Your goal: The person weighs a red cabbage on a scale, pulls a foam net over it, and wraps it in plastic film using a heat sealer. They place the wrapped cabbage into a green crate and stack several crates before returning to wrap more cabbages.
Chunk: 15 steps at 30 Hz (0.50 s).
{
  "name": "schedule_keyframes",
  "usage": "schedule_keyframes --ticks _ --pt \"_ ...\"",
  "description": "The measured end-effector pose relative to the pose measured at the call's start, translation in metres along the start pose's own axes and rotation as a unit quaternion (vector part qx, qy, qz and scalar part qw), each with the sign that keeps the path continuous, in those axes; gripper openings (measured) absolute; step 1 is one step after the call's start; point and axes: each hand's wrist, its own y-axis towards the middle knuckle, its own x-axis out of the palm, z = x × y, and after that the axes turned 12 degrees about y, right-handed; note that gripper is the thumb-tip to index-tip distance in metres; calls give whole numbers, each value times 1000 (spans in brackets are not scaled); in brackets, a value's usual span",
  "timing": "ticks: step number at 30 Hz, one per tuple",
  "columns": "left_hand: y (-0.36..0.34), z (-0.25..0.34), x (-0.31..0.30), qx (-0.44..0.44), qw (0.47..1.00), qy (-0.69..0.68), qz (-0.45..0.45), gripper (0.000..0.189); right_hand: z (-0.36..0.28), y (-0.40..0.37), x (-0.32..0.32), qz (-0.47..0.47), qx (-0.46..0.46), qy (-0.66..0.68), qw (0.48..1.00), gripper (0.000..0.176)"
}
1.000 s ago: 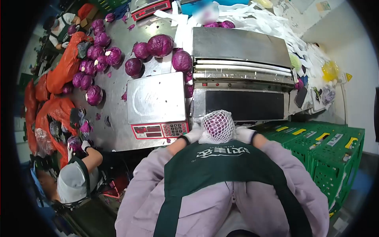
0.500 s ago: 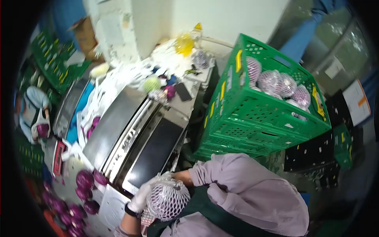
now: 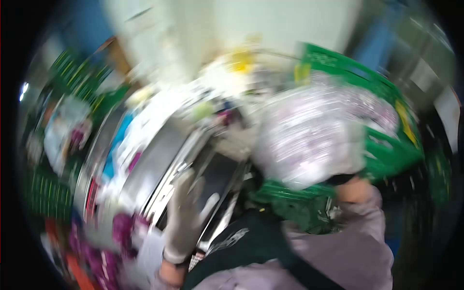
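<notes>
A red cabbage (image 3: 302, 137) in a white foam net and clear plastic film is in my right hand (image 3: 350, 162), raised in front of the green crate (image 3: 394, 154). Motion smears it, and my fingers are mostly hidden behind it. My left hand (image 3: 183, 212), in a white glove, has its fingers stretched and thumb apart over the front of the metal wrapping machine (image 3: 157, 162); it holds nothing. Several wrapped cabbages (image 3: 369, 106) lie inside the crate.
Loose purple cabbages (image 3: 123, 229) lie at the lower left. At the far left a co-worker (image 3: 65, 128) has a purple cabbage. White foam nets (image 3: 162, 104) are heaped behind the machine, near a yellow item (image 3: 240, 60).
My right hand has carried the wrapped cabbage from my chest up and right to the crate. My left hand has let go of it and opened. The view has shifted and blurred.
</notes>
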Motion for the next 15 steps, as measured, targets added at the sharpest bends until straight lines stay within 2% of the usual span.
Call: schedule_keyframes --ticks 1,2,3,4,5,6,8,10,13,14,15 --pt "-2 -14 -24 37 999 -8 -32 78 -38 -3 -2 33 -73 -92 993 51" --pt "-6 -26 -48 39 998 -33 -22 71 -74 4 -2 81 -123 -176 973 54" --pt "-16 -41 -68 68 998 6 12 67 -101 22 0 123 -155 -230 953 57" --pt "-30 -47 -85 43 991 87 91 60 -127 33 6 155 -157 -256 941 61" --pt "-45 -55 -101 2 975 142 171 56 -110 41 37 257 -208 -259 907 53" --pt "-62 -65 -116 -49 954 184 230 53 -118 48 12 288 -210 -316 879 52" --pt "-96 -92 -146 -84 912 210 343 47 -126 69 -47 304 -180 -417 837 50" --pt "-126 -104 -163 -43 884 156 439 44 -123 87 -79 321 -146 -488 798 48" --pt "-170 -121 -202 -58 845 148 510 44 -118 113 -109 338 -97 -575 739 46" --pt "-182 -108 -207 -97 824 181 527 44 -120 122 -114 341 -87 -598 720 45" --pt "-191 -105 -213 -102 811 152 556 44 -121 131 -116 344 -80 -620 701 44"
